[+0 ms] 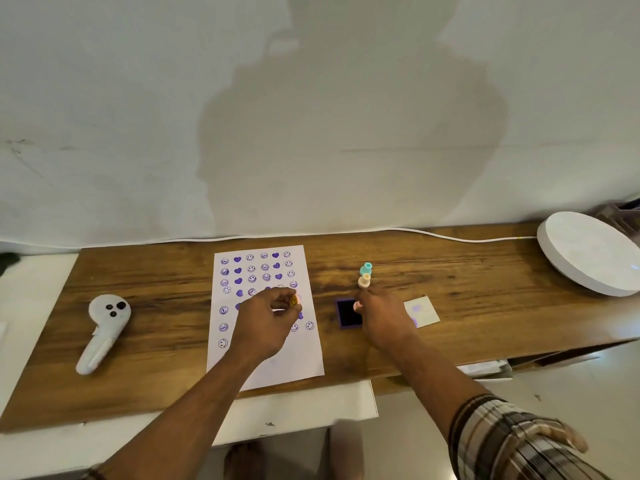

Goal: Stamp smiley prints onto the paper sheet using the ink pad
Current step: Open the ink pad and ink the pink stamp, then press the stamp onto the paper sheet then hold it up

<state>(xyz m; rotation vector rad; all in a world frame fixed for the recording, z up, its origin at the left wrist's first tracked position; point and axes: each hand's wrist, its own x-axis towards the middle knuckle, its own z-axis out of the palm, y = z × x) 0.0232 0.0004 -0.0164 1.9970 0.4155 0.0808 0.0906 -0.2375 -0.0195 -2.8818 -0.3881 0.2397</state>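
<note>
we are mid-round: the left hand (268, 315) has its grip narrow around a small yellow smiley stamp (294, 300) over the paper sheet (266, 368), at about the sheet's centre right, while the right hand (379, 315) holds a pink stamp (356, 306) pinched at the 1 o'clock corner of the ink pad (347, 315). the pad lies on the table (156, 289) just to the 3 o'clock side of the sheet; whether the pink stamp touches the ink we cannot tell.

the upper rows of the sheet are full of purple smileys and hearts, and the rows under the left hand look partly filled, so we judge the task well past halfway. the next move likely calls for a straight press into a blank spot, then a lift without sliding.

open room: the sheet's 6 o'clock third is bare and overhangs the table's near edge slightly, so pressing there needs support beneath. two spare stamps, teal (366, 268) and beige (364, 281), stand at the pad's 12 o'clock, close to the right hand's knuckles. the pad lid (422, 311) rests at 3 o'clock. a white controller (104, 332) lies well apart at 9 o'clock.
</note>
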